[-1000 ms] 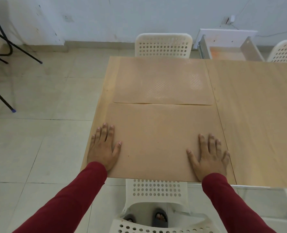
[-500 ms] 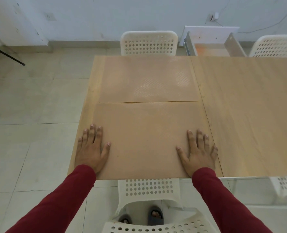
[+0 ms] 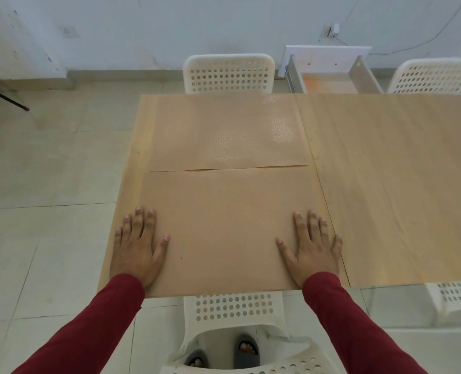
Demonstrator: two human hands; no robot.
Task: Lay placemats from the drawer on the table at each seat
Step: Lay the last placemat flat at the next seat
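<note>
Both hands, left [image 3: 136,248] and right [image 3: 314,248], press flat, fingers spread, on the near mat [image 3: 224,228]; far mat [image 3: 224,136] lies placed; right half of the table [image 3: 399,184] looks bare.

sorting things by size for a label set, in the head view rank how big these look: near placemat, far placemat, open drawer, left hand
1. near placemat
2. far placemat; probably the same size as the near one, it only looks smaller because it lies farther off
3. open drawer; partly hidden behind the table
4. left hand
</note>
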